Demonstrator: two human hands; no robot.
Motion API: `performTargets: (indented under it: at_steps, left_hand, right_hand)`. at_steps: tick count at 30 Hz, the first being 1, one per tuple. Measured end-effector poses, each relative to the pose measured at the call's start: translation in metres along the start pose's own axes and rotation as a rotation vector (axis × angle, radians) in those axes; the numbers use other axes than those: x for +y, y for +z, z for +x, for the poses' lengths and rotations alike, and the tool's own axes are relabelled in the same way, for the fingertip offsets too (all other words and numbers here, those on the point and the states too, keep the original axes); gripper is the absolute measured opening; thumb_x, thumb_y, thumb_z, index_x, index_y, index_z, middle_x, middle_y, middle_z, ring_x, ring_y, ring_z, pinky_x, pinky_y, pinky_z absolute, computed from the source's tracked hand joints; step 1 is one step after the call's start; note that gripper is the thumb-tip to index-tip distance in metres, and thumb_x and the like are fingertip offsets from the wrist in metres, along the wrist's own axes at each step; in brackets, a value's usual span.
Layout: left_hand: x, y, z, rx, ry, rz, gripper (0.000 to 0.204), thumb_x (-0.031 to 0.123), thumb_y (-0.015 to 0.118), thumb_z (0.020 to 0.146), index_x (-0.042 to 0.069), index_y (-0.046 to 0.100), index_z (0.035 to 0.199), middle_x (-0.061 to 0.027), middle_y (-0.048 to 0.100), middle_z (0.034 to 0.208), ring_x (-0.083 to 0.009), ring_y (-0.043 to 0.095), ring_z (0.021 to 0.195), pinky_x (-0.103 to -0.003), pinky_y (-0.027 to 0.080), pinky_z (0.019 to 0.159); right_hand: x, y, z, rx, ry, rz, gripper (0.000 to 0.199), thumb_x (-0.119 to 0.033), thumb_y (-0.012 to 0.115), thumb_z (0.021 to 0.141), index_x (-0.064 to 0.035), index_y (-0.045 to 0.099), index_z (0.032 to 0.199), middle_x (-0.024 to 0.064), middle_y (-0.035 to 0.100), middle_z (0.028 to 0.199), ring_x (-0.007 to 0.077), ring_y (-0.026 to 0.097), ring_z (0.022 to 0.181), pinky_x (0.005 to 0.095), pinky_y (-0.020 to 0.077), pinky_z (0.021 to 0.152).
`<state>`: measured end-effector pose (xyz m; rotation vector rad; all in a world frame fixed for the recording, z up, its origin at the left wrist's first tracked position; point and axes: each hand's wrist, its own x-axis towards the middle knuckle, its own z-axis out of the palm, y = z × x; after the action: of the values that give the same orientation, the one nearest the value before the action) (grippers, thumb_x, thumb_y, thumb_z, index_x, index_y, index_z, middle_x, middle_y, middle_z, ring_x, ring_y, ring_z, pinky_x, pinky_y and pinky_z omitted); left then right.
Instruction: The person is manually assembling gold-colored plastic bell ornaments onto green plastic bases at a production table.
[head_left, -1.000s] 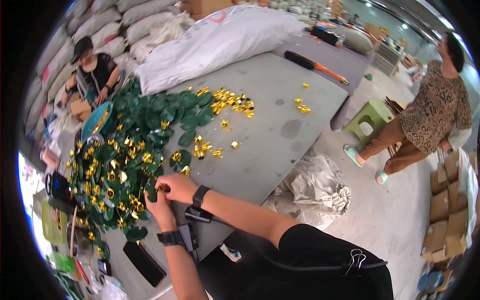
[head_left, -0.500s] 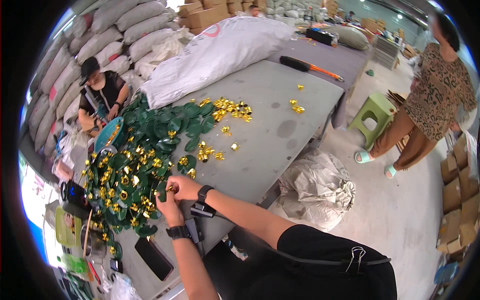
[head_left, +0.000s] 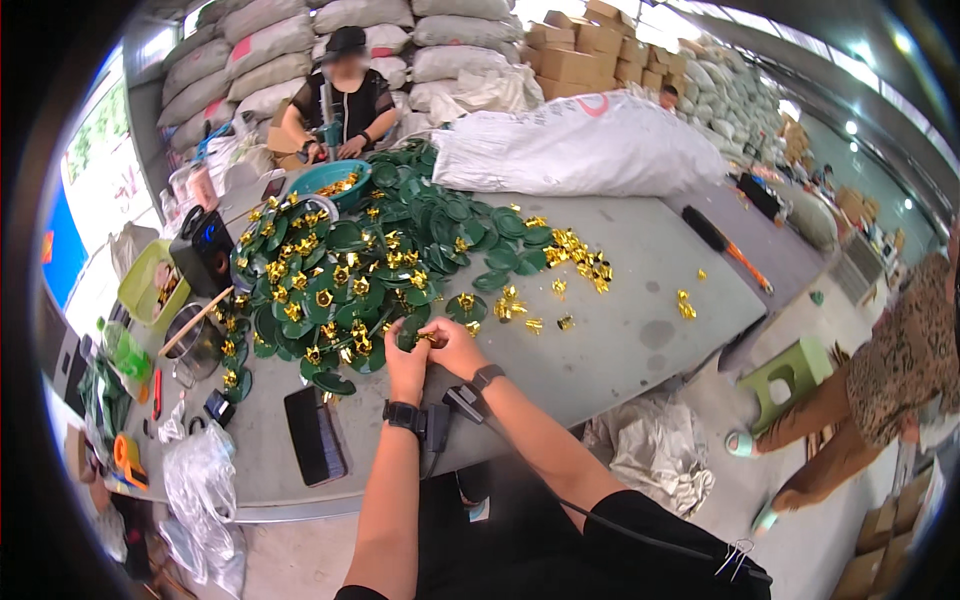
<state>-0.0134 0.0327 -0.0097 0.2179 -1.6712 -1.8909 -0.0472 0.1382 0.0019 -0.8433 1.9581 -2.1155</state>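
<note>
Both my hands meet over the near edge of a pile on the grey table. My left hand [head_left: 405, 365] is closed on a dark green disc [head_left: 411, 331], held tilted between its fingers. Against it, my right hand [head_left: 456, 348] pinches a small shiny gold piece [head_left: 430, 338], partly hidden by the fingers. Left of and beyond my hands spreads a heap of green discs [head_left: 345, 236], many with gold flower-shaped pieces on them. Loose gold pieces [head_left: 572, 250] lie to the right of the heap. One disc with a gold piece [head_left: 466, 305] lies just beyond my right hand.
A black phone [head_left: 314, 440] lies on the table [head_left: 610, 345] at the near left. A pot [head_left: 195, 335], a green basket [head_left: 150, 285] and a teal basin [head_left: 345, 185] stand leftward. A big white sack [head_left: 580, 150] lies at the back. One co-worker [head_left: 350, 110] sits across; another stands right.
The view has swung left, so the whole table shifts rightward in the picture. My hands stay together at the pile's near edge, still holding the disc and the gold piece.
</note>
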Motion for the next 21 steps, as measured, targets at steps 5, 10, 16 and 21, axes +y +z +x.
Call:
performTargets:
  at_steps: [5,10,16,21]
  left_hand:
    - [-0.008,-0.008,-0.002,0.103,-0.061,0.103,0.030,0.010,0.064,0.072,-0.005,0.055,0.096,-0.0094,0.060,0.091,-0.0123,0.055,0.079,-0.026,0.046,0.067]
    - [0.003,-0.015,-0.005,0.203,0.077,0.055,0.017,0.007,0.063,0.075,-0.001,0.059,0.089,-0.0013,0.060,0.077,-0.0081,0.052,0.064,-0.024,0.044,0.055]
    - [0.051,-0.026,-0.007,0.044,-0.182,-0.222,0.024,0.012,0.064,0.077,0.002,0.059,0.098,-0.0016,0.062,0.087,-0.0091,0.058,0.075,-0.025,0.047,0.058]
    - [0.127,-0.035,0.068,0.109,-0.308,-0.203,0.057,0.023,0.066,0.078,0.004,0.036,0.123,-0.0078,0.055,0.106,-0.0195,0.058,0.085,-0.037,0.053,0.063]
  right_hand:
    - [-0.006,0.006,-0.001,-0.014,-0.004,-0.117,0.032,-0.001,0.066,0.072,-0.0037,0.057,0.102,0.0023,0.060,0.083,0.0074,0.056,0.073,0.0217,0.0459,0.064]
    - [-0.013,0.010,0.001,0.043,-0.025,-0.169,0.043,-0.010,0.073,0.071,-0.0055,0.055,0.109,0.0048,0.061,0.076,0.0099,0.057,0.067,0.0235,0.0465,0.059]
    - [-0.009,0.000,0.005,0.007,0.027,-0.250,0.047,-0.014,0.078,0.066,-0.0045,0.057,0.108,0.0039,0.062,0.076,0.0088,0.056,0.065,0.0223,0.0462,0.060]
    - [-0.007,-0.005,0.005,-0.026,0.103,-0.150,0.041,-0.012,0.075,0.071,-0.0017,0.057,0.107,0.0033,0.060,0.074,0.0080,0.055,0.065,0.0212,0.0451,0.060]
